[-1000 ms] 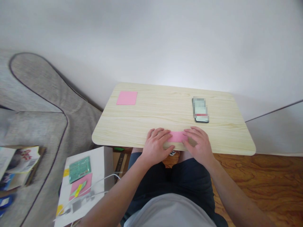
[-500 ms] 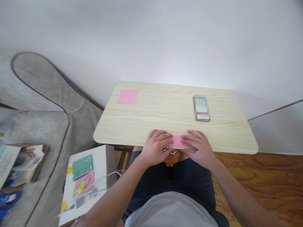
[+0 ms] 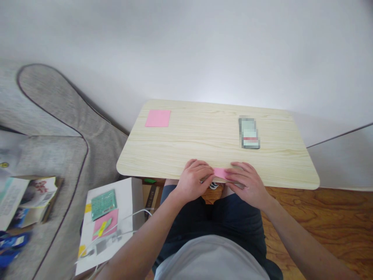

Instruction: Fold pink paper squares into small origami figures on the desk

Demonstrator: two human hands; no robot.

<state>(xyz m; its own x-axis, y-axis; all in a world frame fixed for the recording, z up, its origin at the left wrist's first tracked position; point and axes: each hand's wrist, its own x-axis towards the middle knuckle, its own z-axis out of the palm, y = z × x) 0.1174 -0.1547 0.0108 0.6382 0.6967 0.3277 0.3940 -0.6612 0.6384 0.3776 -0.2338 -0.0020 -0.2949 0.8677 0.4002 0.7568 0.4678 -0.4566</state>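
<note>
- Currently the folded pink paper (image 3: 220, 173) sits at the near edge of the table (image 3: 204, 144), centre of frame, slightly below the middle.
- Only a small pink strip shows; the rest is under the fingers on both sides.
- Left hand (image 3: 192, 179) covers the paper's left end, fingers curled and close together, tips pressed on the paper at the table edge.
- Right hand (image 3: 247, 182) covers the right end, fingers flatter and pointing left, tips on the paper. The two hands nearly meet over it.
- Can't tell whether either thumb is under the paper.
- Phone (image 3: 249, 133) lies flat on the table up and right of the hands, well apart from them.
- Pink sticky pad (image 3: 157, 118) lies at the table's far left corner, well apart from everything else.
- Grey sofa (image 3: 52, 128) fills the left side of the frame.
- White box (image 3: 128, 202) stands lower left beside the person's knee, with a green packet (image 3: 104, 198), another pink sheet (image 3: 105, 224) and a white cable (image 3: 128, 221) on top.
- Wood floor (image 3: 320, 210) shows lower right.
</note>
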